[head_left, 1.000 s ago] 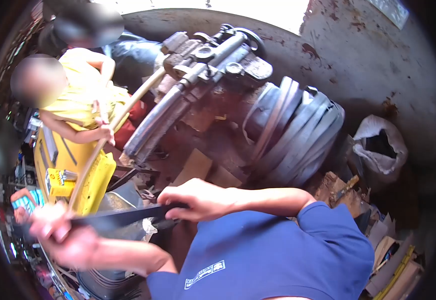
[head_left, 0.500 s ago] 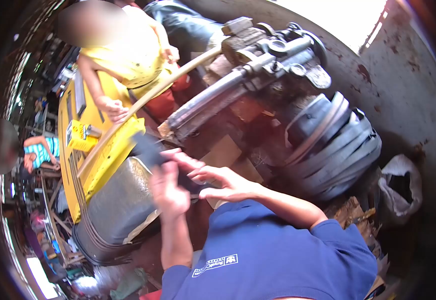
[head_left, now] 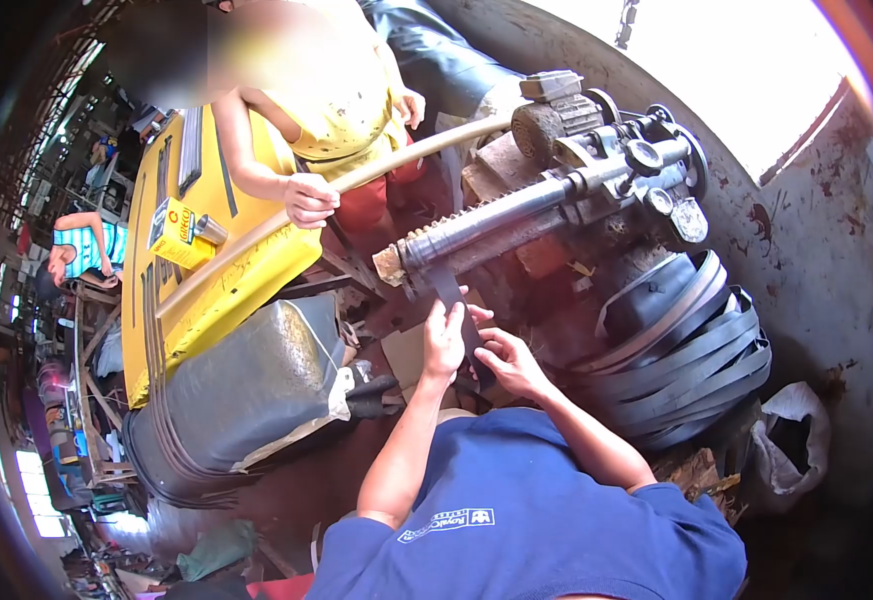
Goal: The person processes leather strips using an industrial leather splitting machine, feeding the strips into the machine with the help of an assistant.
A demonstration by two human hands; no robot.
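Observation:
My left hand [head_left: 444, 343] has its fingers wrapped along the side of a dark flat strip [head_left: 446, 283]. My right hand [head_left: 513, 362] grips the strip's lower part from the other side, thumb and fingers bent around it. The far end of the strip overlaps the underside of a metal shaft [head_left: 477, 222] on a machine. Spiral ridges run along that shaft near its tip, just beyond my hands.
The machine's motor [head_left: 555, 128] sits farther back. Coiled grey strips [head_left: 692, 365] are piled at right, near a white sack [head_left: 792, 440]. At left stands a yellow table [head_left: 162, 365] with a yellow box [head_left: 181, 236]. Another person's hand [head_left: 312, 200] rests on a long pole [head_left: 247, 255].
Both hands have carried the dark strip from beside the black roll to the machine's shaft. The view has shifted, and the other person's hand is now on the pole.

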